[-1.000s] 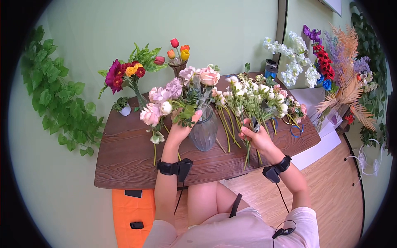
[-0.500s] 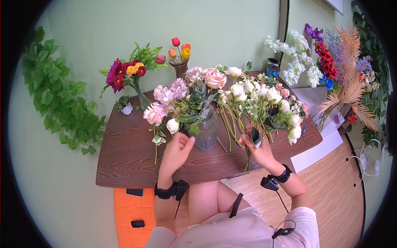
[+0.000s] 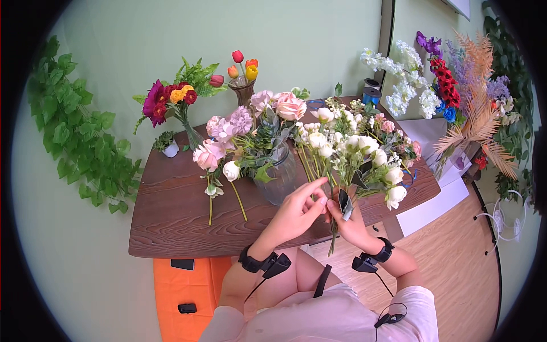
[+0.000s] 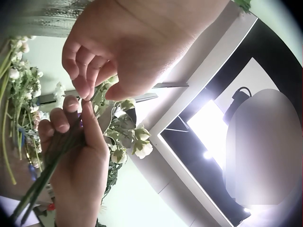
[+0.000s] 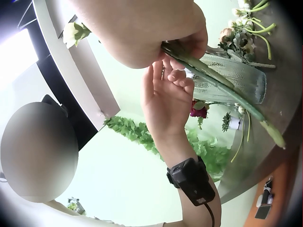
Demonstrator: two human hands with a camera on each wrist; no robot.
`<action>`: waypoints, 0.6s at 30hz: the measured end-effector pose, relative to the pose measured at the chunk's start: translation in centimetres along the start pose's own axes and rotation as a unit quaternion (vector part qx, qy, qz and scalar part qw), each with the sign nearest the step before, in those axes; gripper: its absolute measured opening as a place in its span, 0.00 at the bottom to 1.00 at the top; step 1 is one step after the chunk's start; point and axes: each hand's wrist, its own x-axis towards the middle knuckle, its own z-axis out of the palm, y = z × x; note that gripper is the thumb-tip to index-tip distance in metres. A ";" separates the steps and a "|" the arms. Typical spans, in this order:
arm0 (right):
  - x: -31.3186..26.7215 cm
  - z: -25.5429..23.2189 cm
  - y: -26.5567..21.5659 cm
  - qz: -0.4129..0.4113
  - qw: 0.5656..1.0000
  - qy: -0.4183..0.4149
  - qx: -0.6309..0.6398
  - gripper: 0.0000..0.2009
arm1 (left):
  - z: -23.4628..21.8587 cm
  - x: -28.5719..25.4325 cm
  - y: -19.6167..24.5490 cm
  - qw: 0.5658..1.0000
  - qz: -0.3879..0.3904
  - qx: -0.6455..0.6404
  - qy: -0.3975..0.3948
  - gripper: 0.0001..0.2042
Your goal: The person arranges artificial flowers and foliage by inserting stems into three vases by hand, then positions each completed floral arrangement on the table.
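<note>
In the head view, my right hand (image 3: pixel 354 229) grips a bunch of green stems (image 3: pixel 332 244) near the table's front edge; its white flowers (image 3: pixel 394 175) fan out to the upper right. A dark, folded piece (image 3: pixel 345 204) sits by the right thumb. My left hand (image 3: pixel 293 215) is beside the bunch, index finger extended to the stems, other fingers bent. In the left wrist view, the left hand (image 4: pixel 128 42) has its fingertips at the right hand's (image 4: pixel 78 175) fingertips. Stems (image 5: pixel 227 90) stick out below the right hand (image 5: pixel 156 30) in the right wrist view.
A clear glass vase (image 3: pixel 277 187) with pink, purple and green stems stands left of the hands. Behind are a mixed bouquet (image 3: pixel 171 97) and a tulip vase (image 3: pixel 243 91). More flowers (image 3: pixel 316 139) lie on the wooden table (image 3: pixel 171 222); ribbon spools (image 3: pixel 371 94) stand at the back.
My left hand has moved from the flowers by the vase, rightward to the stems in my right hand. The gripped bunch has come slightly nearer to me, its white blooms leaning right.
</note>
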 end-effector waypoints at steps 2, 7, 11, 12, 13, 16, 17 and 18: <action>-0.1 0.0 0.6 -0.008 1.000 0.019 0.020 0.08 | 0.6 0.0 0.0 1.000 -0.013 0.022 0.011 0.21; -0.3 0.3 1.8 -0.045 0.997 0.066 0.002 0.09 | 1.5 0.7 -0.2 0.999 0.006 -0.002 0.031 0.22; -0.7 -0.8 5.1 -0.106 0.968 -0.026 -0.224 0.06 | 1.7 2.3 -1.5 0.998 -0.004 -0.028 0.063 0.13; -0.8 -0.5 3.3 -0.029 0.984 -0.049 -0.169 0.05 | 2.0 2.6 -1.7 0.992 0.014 -0.096 0.086 0.07; -0.9 -0.4 3.6 -0.030 0.984 -0.049 -0.170 0.05 | 2.3 2.9 -2.1 0.992 0.015 -0.096 0.086 0.07; -1.0 0.3 2.4 0.043 0.999 -0.014 0.009 0.07 | 2.5 3.1 -2.7 0.989 0.030 -0.114 0.088 0.06; -0.9 0.5 1.6 0.043 0.999 -0.013 0.008 0.07 | 2.5 2.9 -2.3 0.989 0.031 -0.115 0.087 0.06; -0.8 0.7 1.2 0.080 0.993 0.025 0.077 0.08 | 2.6 2.8 -1.9 0.985 0.037 -0.150 0.083 0.06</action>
